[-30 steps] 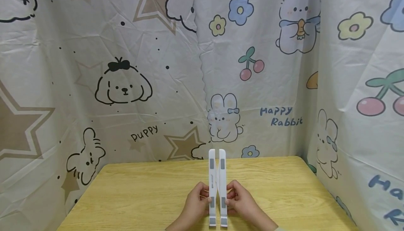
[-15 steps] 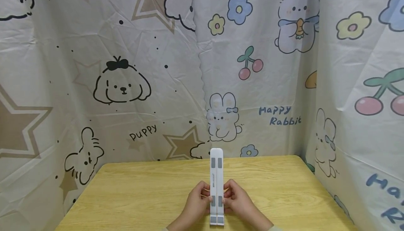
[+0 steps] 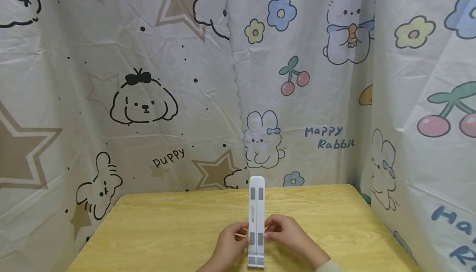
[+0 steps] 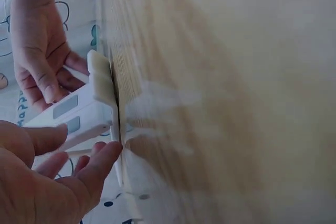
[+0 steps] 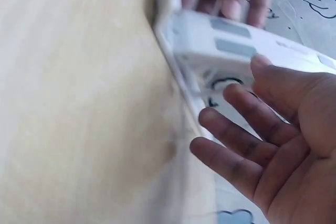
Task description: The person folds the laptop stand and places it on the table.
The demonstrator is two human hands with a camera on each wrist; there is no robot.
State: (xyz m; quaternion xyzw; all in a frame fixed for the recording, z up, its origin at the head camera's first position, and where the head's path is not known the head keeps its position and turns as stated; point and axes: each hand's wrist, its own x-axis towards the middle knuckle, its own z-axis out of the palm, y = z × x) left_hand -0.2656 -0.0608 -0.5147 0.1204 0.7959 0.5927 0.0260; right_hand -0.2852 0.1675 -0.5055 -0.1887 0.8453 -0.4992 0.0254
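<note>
A white folding laptop stand point(image 3: 256, 218) with grey rubber pads stands upright on the table, its two long bars side by side. My left hand point(image 3: 231, 241) holds its left side low down, with the thumb point(image 4: 50, 139) at the padded face and the fingers bent behind. On the opposite side is my right hand point(image 3: 288, 235). Its thumb tip point(image 5: 260, 62) meets the edge of the stand, while the other fingers point(image 5: 236, 163) are spread loosely away from it.
The wood-grain table point(image 3: 167, 222) extends around both hands. Behind it and to the sides hangs a cream curtain point(image 3: 208, 119) printed with puppies, rabbits, stars and flowers, close to the table's back edge.
The two bars of the laptop stand, apart a second ago, have come together. Since then my right hand has loosened and shifted slightly right, and my left hand has slid a little lower.
</note>
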